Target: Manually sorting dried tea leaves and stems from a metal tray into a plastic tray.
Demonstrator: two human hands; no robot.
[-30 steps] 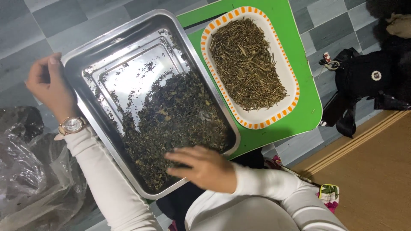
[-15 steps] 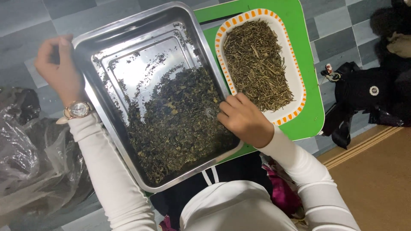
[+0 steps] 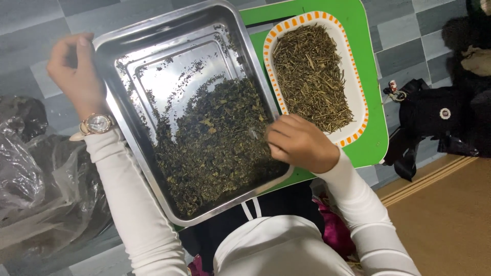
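Observation:
A steel tray lies tilted across a small green table, its near half heaped with dark dried leaves. My left hand grips the tray's far left rim; a wristwatch sits on that wrist. My right hand hovers with curled fingers at the tray's right rim, fingertips pinched together over the leaves; whether it holds anything is hidden. Beside it a white oblong plate with an orange-checked rim carries a pile of dry stems.
Crumpled clear and dark plastic bags lie on the grey tiled floor at left. A black bag with a small charm rests at right, above a brown mat. My lap is under the tray's near edge.
My right hand has moved from the near edge of the leaf heap up and right to the tray's right rim beside the plate. My left hand still holds the tray.

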